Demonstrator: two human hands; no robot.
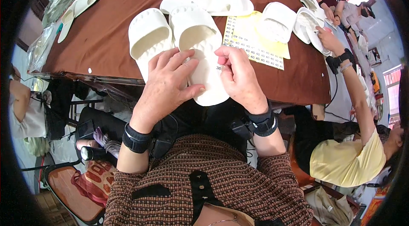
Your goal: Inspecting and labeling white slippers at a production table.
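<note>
At the near edge of the brown table (106, 25), a white slipper (207, 83) juts outward. The left hand (162, 81) spreads slightly parted fingers over it; the right hand (240, 79) curls its fingers together at the rim, clamped or not I can't tell. Lifting both might let the overhanging heel tip. The slipper looks smooth, moulded, its rounded strap bumpy; a matching slipper (149, 25) shares that edge, a flat yellow label sheet (268, 55) lying farther in.
</note>
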